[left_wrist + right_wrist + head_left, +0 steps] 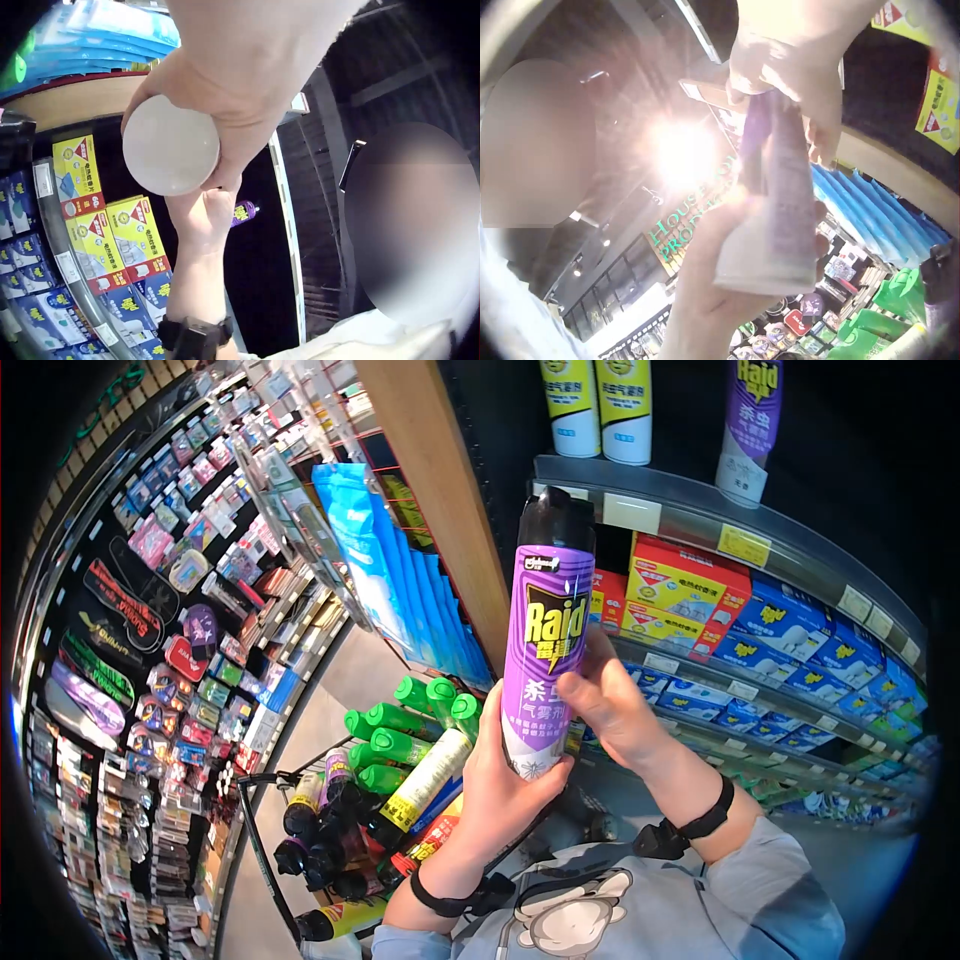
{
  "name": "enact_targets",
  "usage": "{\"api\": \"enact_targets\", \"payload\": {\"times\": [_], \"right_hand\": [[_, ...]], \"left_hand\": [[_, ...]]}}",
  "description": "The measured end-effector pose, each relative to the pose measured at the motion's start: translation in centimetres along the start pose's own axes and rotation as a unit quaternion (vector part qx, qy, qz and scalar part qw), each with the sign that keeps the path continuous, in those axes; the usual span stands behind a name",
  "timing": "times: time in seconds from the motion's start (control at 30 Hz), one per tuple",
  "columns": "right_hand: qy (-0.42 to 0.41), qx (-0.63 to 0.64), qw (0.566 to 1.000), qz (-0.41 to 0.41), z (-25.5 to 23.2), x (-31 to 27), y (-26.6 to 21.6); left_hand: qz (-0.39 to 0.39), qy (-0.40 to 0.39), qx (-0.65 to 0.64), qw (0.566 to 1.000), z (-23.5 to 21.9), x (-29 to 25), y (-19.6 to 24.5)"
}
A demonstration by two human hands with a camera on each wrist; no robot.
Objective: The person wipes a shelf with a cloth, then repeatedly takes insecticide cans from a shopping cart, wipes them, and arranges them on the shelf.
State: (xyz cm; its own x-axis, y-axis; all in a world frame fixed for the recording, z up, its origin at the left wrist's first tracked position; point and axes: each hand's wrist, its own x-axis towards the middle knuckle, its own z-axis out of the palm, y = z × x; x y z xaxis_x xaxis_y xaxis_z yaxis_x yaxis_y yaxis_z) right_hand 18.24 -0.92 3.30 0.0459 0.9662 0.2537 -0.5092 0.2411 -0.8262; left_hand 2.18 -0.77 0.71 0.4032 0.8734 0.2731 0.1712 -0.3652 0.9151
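A purple Raid insect spray can (545, 630) with a black cap stands nearly upright in front of me, its label facing my head camera. Low on the can, my left hand (515, 800) wraps its fingers and thumb round the white lower end. My right hand (625, 710) grips it higher up from the right side, thumb on the front and fingers partly hidden behind. From below, the left wrist view shows the can's round white base (171, 146). In the right wrist view, the left hand (720, 255) holds the can under the right hand (787, 67).
A wire cart (262, 830) below holds several green-capped bottles (405, 735) and more spray cans. To the right, a shelf (690, 510) bears other sprays, with yellow-red boxes (685, 595) and blue boxes (780, 630) underneath. Blue packets (390, 570) hang beside a wooden post (430, 470).
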Motion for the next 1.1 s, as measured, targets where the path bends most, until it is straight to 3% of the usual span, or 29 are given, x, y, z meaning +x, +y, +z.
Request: {"api": "enact_targets", "payload": {"times": [0.07, 0.13, 0.2, 0.27, 0.33, 0.4, 0.43, 0.5, 0.53, 0.6, 0.77, 0.9, 0.97, 1.1], "right_hand": [[0.040, -0.066, 0.997, -0.015, -0.2, -0.1, 0.9], [0.048, -0.066, 0.996, -0.033, -0.4, -0.1, 0.7], [0.052, -0.067, 0.995, -0.050, -0.8, 0.0, 0.3], [0.058, 0.000, 0.998, 0.011, -1.2, -0.4, -0.2], [0.056, -0.008, 0.992, 0.116, -2.2, -0.4, -1.5], [0.122, 0.102, 0.982, 0.102, -1.4, 0.1, -1.2], [0.124, 0.105, 0.981, 0.101, -1.4, 0.2, -1.4], [0.133, 0.170, 0.956, 0.198, -1.4, 0.5, -1.9], [0.131, 0.170, 0.956, 0.199, -1.5, 0.7, -2.0], [0.131, 0.231, 0.926, 0.268, -1.4, 1.0, -1.8], [0.116, 0.247, 0.908, 0.317, -1.4, 1.0, 0.0], [0.123, 0.215, 0.911, 0.330, -1.3, 0.8, 0.5], [0.066, 0.240, 0.911, 0.328, -2.2, 0.7, 1.4], [0.092, 0.232, 0.910, 0.331, -1.6, 0.5, 1.3]], "left_hand": [[0.000, -0.005, -0.006, 1.000, 1.0, 0.3, 0.1], [0.055, -0.008, 0.027, 0.998, 1.8, 0.4, -0.2], [0.042, -0.033, -0.005, 0.999, 1.7, 0.6, -0.2], [-0.001, -0.134, -0.220, 0.966, 1.1, 0.7, 0.1], [-0.084, -0.143, -0.370, 0.914, 0.1, 0.5, 0.8], [0.008, -0.149, -0.356, 0.922, -0.8, 0.1, 1.0], [0.007, -0.152, -0.355, 0.922, -1.4, 0.0, 1.4], [0.166, -0.151, -0.086, 0.971, -2.4, -0.1, 2.3], [0.166, -0.150, -0.084, 0.971, -2.3, 0.0, 2.3], [0.287, -0.098, 0.076, 0.950, -1.7, 0.2, 2.4], [0.336, 0.020, 0.093, 0.937, -0.5, 1.4, 2.3], [0.314, 0.006, 0.080, 0.946, -0.6, 1.3, 1.9], [0.314, 0.011, 0.068, 0.947, -0.6, 1.2, 1.8], [0.309, 0.007, 0.060, 0.949, -0.6, 1.0, 1.9]]}}
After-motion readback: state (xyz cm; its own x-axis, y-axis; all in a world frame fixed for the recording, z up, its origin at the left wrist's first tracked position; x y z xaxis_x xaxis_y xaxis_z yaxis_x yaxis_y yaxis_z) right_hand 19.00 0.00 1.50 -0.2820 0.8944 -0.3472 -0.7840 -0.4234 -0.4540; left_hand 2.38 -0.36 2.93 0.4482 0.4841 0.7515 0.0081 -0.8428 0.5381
